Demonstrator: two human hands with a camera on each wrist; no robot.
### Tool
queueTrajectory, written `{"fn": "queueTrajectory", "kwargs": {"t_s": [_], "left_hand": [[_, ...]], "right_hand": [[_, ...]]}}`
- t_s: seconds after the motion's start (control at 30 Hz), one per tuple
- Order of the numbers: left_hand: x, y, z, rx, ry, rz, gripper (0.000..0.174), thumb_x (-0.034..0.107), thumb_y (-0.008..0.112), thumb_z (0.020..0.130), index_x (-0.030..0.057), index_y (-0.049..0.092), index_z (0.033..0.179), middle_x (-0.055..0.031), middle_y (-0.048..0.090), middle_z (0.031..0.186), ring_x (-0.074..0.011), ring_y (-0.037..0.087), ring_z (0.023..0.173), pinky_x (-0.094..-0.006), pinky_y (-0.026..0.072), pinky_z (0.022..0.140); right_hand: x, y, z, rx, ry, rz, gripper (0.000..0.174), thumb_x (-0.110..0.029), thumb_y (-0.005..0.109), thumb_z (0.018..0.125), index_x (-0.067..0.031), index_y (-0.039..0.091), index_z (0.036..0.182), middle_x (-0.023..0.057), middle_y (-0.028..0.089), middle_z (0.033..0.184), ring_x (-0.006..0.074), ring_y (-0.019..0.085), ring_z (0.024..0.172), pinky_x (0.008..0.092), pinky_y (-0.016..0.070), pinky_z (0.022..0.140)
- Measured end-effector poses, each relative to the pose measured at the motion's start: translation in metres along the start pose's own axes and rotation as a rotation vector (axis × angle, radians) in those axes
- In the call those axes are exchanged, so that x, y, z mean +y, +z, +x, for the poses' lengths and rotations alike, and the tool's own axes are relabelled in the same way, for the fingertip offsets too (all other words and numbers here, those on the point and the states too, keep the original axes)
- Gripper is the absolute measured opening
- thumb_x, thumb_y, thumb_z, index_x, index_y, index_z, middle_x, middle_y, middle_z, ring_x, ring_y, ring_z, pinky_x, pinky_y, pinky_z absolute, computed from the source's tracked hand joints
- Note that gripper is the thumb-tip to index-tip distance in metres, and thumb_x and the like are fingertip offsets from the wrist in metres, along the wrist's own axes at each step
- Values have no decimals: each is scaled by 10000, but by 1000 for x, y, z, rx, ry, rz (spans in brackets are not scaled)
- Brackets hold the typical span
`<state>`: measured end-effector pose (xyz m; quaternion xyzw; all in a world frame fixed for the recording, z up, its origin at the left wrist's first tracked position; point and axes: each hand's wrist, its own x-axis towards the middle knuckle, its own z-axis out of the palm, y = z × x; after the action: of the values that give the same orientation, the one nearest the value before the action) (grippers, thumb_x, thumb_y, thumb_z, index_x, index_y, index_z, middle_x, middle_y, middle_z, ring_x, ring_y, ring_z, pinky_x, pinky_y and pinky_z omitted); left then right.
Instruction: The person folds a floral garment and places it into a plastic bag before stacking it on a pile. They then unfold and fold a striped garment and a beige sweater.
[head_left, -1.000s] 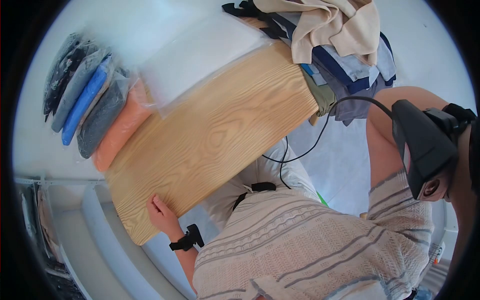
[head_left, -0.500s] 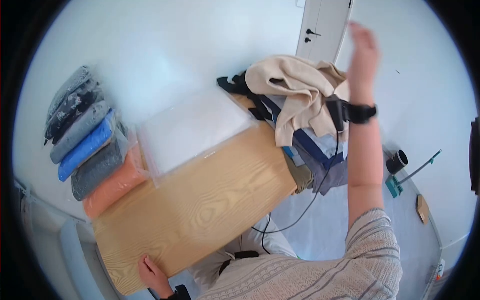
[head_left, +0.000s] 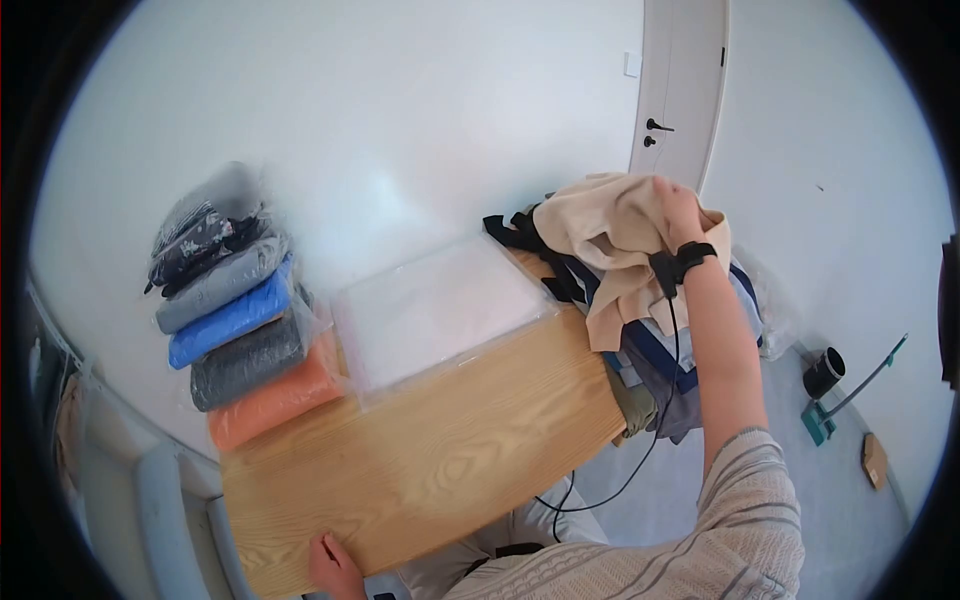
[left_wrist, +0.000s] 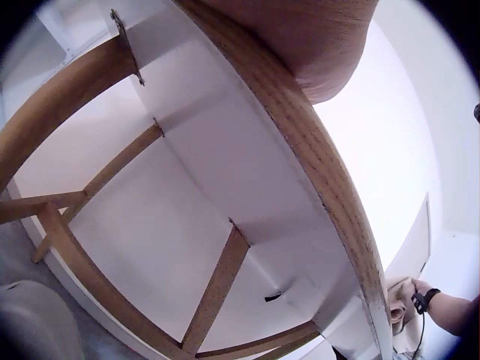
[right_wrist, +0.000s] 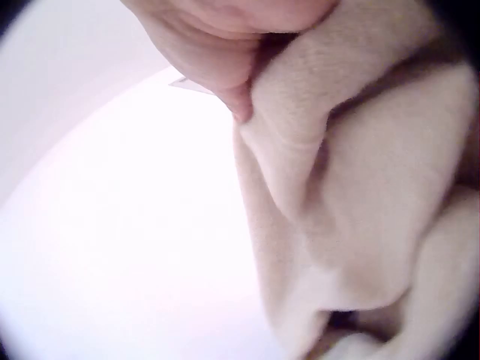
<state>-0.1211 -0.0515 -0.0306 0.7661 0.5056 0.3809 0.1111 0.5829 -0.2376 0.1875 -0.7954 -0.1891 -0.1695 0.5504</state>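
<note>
By the white wall stands a big wood table (head_left: 450, 450), wide enough to keep the things on it in separate places. At the right end is a messy pile of clothes (head_left: 632, 400), with bits hanging over the edge, maybe because it was just dropped there. At the left is a stack of clothes in clear bags (head_left: 230, 330), lying flat on each other, I think so they take up little room. Flat clear plastic (head_left: 440, 310) lies between them, close to both, perhaps to be easy to reach.

The cream cloth (head_left: 600, 212) is on top of the pile, soft and full of folds. The right hand (head_left: 682, 215) grips it near the top, fingers curled tight into the cloth. That looks like a good way to hold something so floppy. The left hand (head_left: 335, 572) rests by the near edge of the table, its fingers close together and a bit bent. I can't see it holding anything; maybe it just helps the person stay steady.

Half a second ago, the right hand was up in the air above the pile, not touching the cream cloth. Now it has come down and has hold of it. The left hand has stayed by the table edge.
</note>
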Motion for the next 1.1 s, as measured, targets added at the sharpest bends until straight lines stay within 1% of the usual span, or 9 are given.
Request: {"fn": "queueTrajectory", "kwargs": {"t_s": [0.17, 0.37, 0.43, 0.57, 0.67, 0.77, 0.83, 0.93, 1.1], "left_hand": [[-3, 0, 0, -40, -32, 18, 242, 205, 450, 955, -1, 576, 932, -195, 608, 829, -362, 572, 743, -399, 443, 657], [-5, 1, -1, -11, -12, 16, 221, 205, 475, 944, 28, 605, 969, -175, 628, 843, -364, 588, 756, -406, 454, 650], [-6, 1, 0, -4, 16, -17, 223, 213, 484, 941, 35, 615, 966, -170, 633, 838, -343, 598, 745, -392, 463, 644], [-3, 0, 3, 23, 28, -14, 220, 216, 495, 937, 41, 626, 963, -157, 639, 828, -312, 610, 727, -376, 471, 638], [0, -2, 2, 16, 9, -11, 217, 217, 506, 931, 46, 635, 967, -144, 646, 820, -288, 618, 715, -361, 476, 629], [6, -4, 3, 7, -19, -36, 214, 212, 511, 929, 47, 633, 989, -138, 645, 804, -289, 615, 703, -356, 475, 620], [4, -4, 4, -70, -87, -67, 186, 183, 539, 911, 50, 639, 993, -136, 659, 838, -275, 632, 736, -346, 486, 641], [3, -7, 2, -81, -116, -61, 191, 185, 535, 913, 49, 620, 1017, -136, 652, 864, -270, 628, 758, -343, 485, 656], [4, -8, 1, -114, -143, -122, 220, 191, 525, 917, 46, 572, 1076, -135, 635, 930, -259, 617, 813, -336, 483, 695]], "right_hand": [[-105, -46, -22, -148, 24, 1185, 414, -348, 473, 964, -9, 521, 1198, 135, 585, 1162, 246, 559, 1066, 385, 469, 917], [-213, -79, -75, -331, -147, 1289, 433, -384, 435, 972, -24, 525, 1195, 131, 579, 1185, 261, 571, 1058, 390, 463, 946], [-227, -84, -109, -1048, -318, 1340, 591, -504, 407, 947, -35, 450, 1302, 154, 503, 1305, 299, 497, 1179, 427, 411, 1015], [-244, -52, -227, -1013, -28, 1447, 523, -456, 414, 958, -34, 481, 1258, 131, 546, 1237, 262, 537, 1113, 398, 439, 974], [-212, -9, -314, -845, 147, 1229, 383, -344, 498, 952, -19, 568, 1143, 92, 605, 1147, 204, 592, 1028, 341, 474, 911], [-149, 38, -395, -1160, -554, 463, 339, -216, 634, 867, -101, 587, 1183, 141, 521, 1258, 247, 546, 1063, 374, 438, 882], [-116, 63, -434, -1572, -652, 69, 534, -245, 688, 804, -110, 502, 1286, 167, 430, 1350, 306, 431, 1232, 392, 349, 1024], [-98, 52, -466, -1326, -1065, -143, 634, -246, 701, 771, -130, 438, 1336, 171, 402, 1376, 340, 397, 1267, 390, 320, 1059], [-89, 53, -448, -1396, -715, 187, 517, -223, 691, 787, -115, 520, 1262, 165, 478, 1303, 318, 473, 1199, 364, 392, 992]]}}
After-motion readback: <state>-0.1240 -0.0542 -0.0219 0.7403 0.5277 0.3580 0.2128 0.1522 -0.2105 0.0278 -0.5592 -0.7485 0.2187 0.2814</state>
